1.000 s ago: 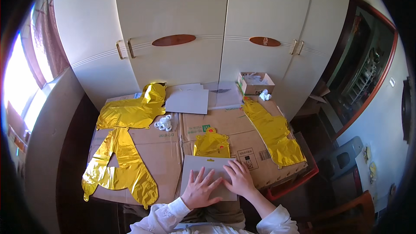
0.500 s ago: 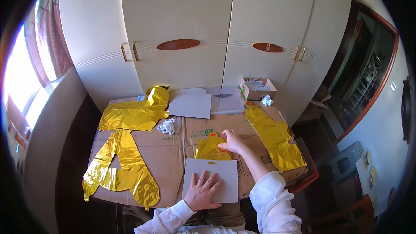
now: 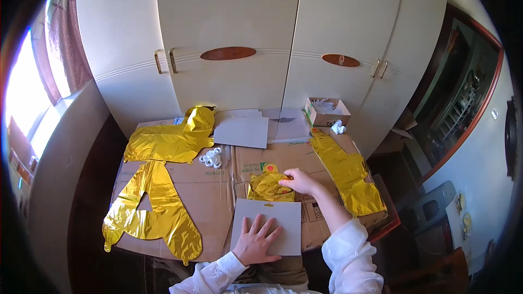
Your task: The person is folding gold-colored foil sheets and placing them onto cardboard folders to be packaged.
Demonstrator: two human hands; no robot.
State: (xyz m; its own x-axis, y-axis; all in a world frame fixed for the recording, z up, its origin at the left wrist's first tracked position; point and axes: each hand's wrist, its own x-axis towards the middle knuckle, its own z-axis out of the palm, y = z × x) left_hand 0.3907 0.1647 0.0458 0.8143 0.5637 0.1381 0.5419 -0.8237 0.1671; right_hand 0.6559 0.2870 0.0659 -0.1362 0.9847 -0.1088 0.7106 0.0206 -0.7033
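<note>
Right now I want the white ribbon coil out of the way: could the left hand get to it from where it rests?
Probably yes. The left hand lies flat on the grey card, and only bare cardboard lies between it and the ribbon coil.

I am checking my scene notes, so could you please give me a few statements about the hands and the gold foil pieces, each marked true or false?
1. The left hand lies flat on the grey card. True.
2. The right hand touches the folded gold foil piece. True.
3. The right hand rests in the small open box. False: the box stands apart by the wardrobe.
4. The coil of white ribbon lies on the grey card. False: it lies on the cardboard.
</note>
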